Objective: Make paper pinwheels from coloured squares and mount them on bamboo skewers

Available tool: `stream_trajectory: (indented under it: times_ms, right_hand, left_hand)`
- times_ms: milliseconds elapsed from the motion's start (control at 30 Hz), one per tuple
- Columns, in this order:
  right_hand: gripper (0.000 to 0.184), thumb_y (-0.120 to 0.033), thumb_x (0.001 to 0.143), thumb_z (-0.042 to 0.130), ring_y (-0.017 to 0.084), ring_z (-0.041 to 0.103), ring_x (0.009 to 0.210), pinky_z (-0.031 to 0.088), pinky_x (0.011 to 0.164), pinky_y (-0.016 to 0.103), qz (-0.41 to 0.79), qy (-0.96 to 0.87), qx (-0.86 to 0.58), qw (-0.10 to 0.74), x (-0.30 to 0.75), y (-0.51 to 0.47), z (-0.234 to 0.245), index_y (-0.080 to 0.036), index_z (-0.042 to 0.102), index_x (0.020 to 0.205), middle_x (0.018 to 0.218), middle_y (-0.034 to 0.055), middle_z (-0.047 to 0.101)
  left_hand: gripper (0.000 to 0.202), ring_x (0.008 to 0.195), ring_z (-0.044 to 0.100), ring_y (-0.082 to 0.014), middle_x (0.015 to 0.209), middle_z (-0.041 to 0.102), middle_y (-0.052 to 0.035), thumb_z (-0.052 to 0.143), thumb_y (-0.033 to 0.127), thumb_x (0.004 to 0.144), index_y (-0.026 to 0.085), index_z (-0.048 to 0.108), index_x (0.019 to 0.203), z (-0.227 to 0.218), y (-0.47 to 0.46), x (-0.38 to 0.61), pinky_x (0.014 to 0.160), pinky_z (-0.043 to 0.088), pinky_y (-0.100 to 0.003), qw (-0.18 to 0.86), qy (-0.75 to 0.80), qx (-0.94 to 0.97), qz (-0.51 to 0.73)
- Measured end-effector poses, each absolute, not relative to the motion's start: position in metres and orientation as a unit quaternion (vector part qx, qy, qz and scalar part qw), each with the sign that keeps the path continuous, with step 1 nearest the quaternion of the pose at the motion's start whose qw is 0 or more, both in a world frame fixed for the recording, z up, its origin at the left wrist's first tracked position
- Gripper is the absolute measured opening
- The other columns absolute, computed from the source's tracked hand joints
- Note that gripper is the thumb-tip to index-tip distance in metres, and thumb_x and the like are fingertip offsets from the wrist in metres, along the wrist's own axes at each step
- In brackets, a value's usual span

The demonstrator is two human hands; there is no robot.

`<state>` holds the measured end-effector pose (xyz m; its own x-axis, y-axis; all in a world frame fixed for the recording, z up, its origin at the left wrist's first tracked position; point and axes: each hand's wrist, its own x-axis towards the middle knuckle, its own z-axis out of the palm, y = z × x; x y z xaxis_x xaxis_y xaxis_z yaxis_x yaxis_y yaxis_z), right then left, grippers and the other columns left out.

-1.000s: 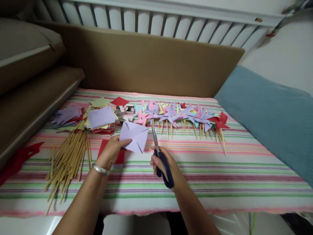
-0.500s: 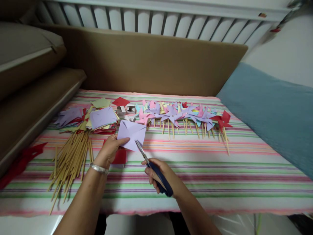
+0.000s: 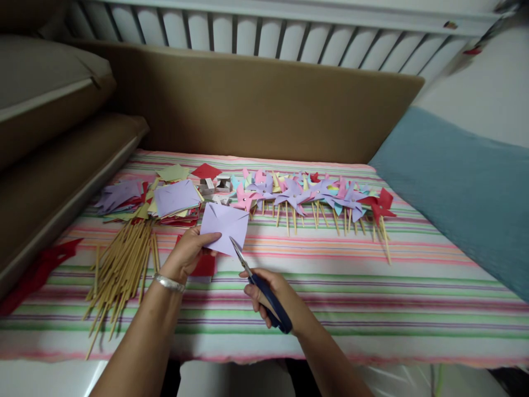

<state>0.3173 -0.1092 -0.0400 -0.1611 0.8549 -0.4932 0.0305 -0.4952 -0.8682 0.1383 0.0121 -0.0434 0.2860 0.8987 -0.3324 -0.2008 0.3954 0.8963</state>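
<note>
Between thumb and fingers, my left hand [image 3: 193, 249] grips a square sheet of purple paper [image 3: 221, 222] by its lower left edge. Slits run in from the sheet's upper corners. My right hand [image 3: 266, 295] is wrapped round the dark blue handles of a pair of scissors [image 3: 271, 302]. The blades reach the lower right part of the sheet and look nearly closed there. Under the left hand lies red paper [image 3: 204, 266] on the striped cloth [image 3: 351, 342].
Stacked coloured paper squares [image 3: 177, 197] and a heap of wooden sticks [image 3: 124, 264] lie to the left. Finished paper pinwheels [image 3: 294, 193] form a row at the back right. Small open boxes [image 3: 223, 184] stand between. Brown cushions [image 3: 70, 165] border the left side.
The view has shifted very slightly. Both hands, the purple sheet and the scissors hold nearly the same position, with the blades still at the sheet's lower right.
</note>
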Motion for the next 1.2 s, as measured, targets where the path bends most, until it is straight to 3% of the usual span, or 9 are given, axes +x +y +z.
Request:
stream_trajectory:
  times_ms: [1200]
  right_hand:
    - [0.046, -0.045, 0.068, 0.066, 0.005, 0.039, 0.031, 0.031, 0.027, 0.015, 0.638, -0.402, -0.585, 0.298, 0.3130, -0.1057, -0.0379, -0.018, 0.056, 0.104, 0.045, -0.0098, 0.046]
  left_hand:
    - [0.024, 0.048, 0.056, -0.0132, 0.060, 0.064, -0.0056, 0.076, 0.020, 0.053, 0.008, 0.066, 0.070, -0.0374, 0.0107, 0.1371, 0.038, 0.042, -0.020, 0.689, 0.469, 0.395, 0.385]
